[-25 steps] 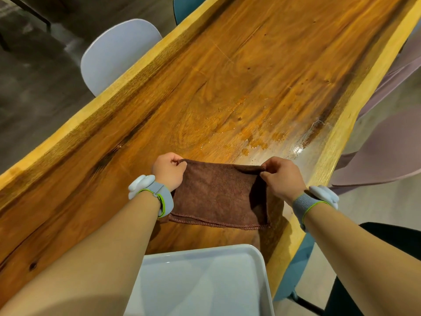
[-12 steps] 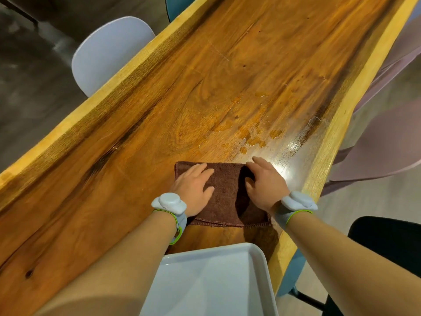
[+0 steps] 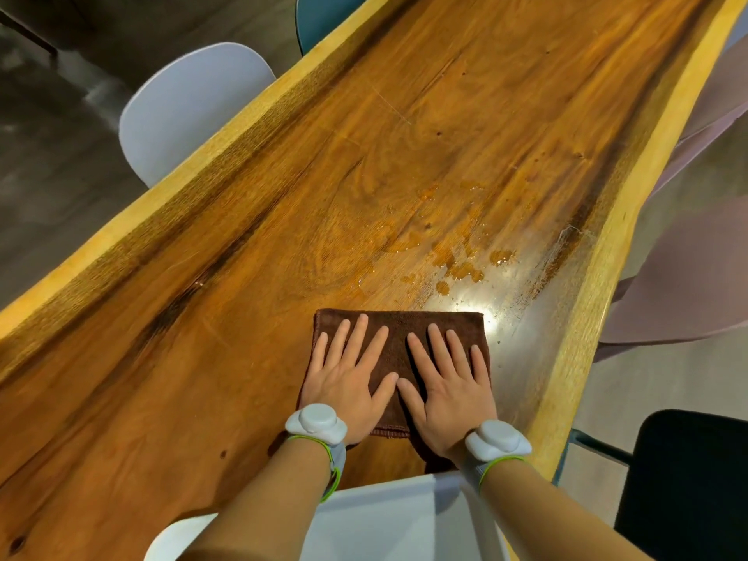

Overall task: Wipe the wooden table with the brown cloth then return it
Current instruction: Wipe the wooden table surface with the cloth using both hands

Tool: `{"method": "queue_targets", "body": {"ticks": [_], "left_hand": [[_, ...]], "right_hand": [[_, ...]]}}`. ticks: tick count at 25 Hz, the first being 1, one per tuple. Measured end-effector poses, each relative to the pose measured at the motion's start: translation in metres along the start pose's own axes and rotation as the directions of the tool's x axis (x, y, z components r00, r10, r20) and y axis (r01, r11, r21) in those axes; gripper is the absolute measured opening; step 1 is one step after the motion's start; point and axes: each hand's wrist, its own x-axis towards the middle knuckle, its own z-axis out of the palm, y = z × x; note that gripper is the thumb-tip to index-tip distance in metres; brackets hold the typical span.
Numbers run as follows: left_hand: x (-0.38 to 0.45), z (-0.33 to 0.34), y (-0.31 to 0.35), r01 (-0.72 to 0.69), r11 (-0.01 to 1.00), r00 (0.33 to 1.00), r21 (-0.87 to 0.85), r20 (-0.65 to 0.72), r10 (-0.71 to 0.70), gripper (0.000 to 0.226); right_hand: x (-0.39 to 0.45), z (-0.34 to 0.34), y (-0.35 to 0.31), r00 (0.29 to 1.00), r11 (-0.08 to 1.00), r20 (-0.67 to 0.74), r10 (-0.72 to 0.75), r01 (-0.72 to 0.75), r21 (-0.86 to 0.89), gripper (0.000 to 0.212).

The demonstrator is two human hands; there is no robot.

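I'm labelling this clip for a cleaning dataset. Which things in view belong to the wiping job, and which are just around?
Part of the job:
brown cloth
long wooden table
wet spill patch
left hand
right hand

Just around:
white chair
teal chair
black chair
white tray

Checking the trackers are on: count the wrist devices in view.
2. The left wrist device and the right wrist device sit behind the left hand and right hand, both flat on the brown cloth. None appears hidden.
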Motion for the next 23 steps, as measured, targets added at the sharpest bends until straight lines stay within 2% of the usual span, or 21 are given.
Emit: {"method": "queue_targets", "body": {"ticks": [23], "left_hand": [[0.127,-0.011,0.005,-0.102,0.994,0.994,0.024,-0.041,0.103,0.067]], "right_hand": [[0.098,-0.015,0.037,0.989,0.993,-0.086,0.121,-0.121,0.011,0.063]]}}
